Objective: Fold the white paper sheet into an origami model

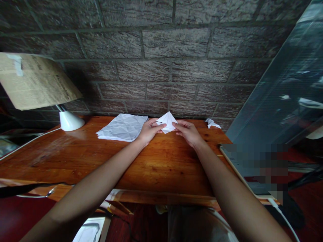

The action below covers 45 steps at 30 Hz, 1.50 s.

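A white folded paper (168, 120), diamond-shaped with creases fanning down from its top point, is held up above the far part of the wooden table. My left hand (149, 130) pinches its left side, thumb across the front and a ring on one finger. On the opposite side, my right hand (187, 131) grips the paper's right edge between thumb and fingers. Behind my left wrist lies a stack of creased white paper sheets (122, 127). A small folded paper piece (212, 123) rests near the table's back right corner.
The wooden table (161, 168) meets a brick wall (174, 74). A lamp with a brown paper shade (37, 82) and white base (71, 121) stands left. A dark flat device (242, 164) with a white cable (284, 216) overhangs the right edge, near a translucent panel (272, 80).
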Tool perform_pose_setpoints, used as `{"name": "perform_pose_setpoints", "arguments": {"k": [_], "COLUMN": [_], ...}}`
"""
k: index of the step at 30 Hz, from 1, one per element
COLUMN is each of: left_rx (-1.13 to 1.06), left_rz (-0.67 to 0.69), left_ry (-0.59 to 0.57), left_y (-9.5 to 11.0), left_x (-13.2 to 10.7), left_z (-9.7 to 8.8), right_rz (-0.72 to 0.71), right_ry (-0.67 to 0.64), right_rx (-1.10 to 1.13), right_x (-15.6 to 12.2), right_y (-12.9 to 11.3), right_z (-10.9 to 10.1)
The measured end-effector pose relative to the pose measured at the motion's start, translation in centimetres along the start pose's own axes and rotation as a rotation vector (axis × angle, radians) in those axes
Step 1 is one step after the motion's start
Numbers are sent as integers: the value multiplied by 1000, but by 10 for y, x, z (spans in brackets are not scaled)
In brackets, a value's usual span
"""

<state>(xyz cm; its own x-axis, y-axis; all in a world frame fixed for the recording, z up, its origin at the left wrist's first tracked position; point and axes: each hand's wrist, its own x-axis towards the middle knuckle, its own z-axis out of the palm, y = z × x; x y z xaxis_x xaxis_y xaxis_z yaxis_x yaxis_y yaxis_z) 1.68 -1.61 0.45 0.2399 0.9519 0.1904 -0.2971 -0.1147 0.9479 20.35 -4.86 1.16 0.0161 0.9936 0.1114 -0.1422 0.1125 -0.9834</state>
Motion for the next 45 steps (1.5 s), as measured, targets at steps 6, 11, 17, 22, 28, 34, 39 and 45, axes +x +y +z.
{"name": "perform_pose_setpoints", "arguments": {"k": [6, 11, 17, 22, 28, 34, 39, 45], "left_rx": [11, 4, 5, -17, -21, -23, 26, 30], "left_rz": [30, 53, 34, -1, -34, -22, -37, -77], "left_ry": [-3, 12, 0, -46, -107, -97, -116, -101], "left_y": [2, 4, 4, 1, 0, 0, -1, 0], "left_x": [-2, -2, -3, -2, -2, -3, -4, -4], "left_z": [2, 4, 3, 1, 1, 1, 1, 1], "right_rz": [8, -2, -37, -91, -171, -179, -194, -190], "right_ry": [-3, -39, -59, -41, 16, -21, -72, -59], "right_rx": [17, 15, -55, -116, -91, -110, -162, -166], "right_x": [-1, 1, 1, 0, 1, 0, 0, 0], "right_y": [-1, 0, 3, 3, 3, 4, 5, 4], "right_z": [0, -1, -1, 0, 1, 2, 3, 4]}}
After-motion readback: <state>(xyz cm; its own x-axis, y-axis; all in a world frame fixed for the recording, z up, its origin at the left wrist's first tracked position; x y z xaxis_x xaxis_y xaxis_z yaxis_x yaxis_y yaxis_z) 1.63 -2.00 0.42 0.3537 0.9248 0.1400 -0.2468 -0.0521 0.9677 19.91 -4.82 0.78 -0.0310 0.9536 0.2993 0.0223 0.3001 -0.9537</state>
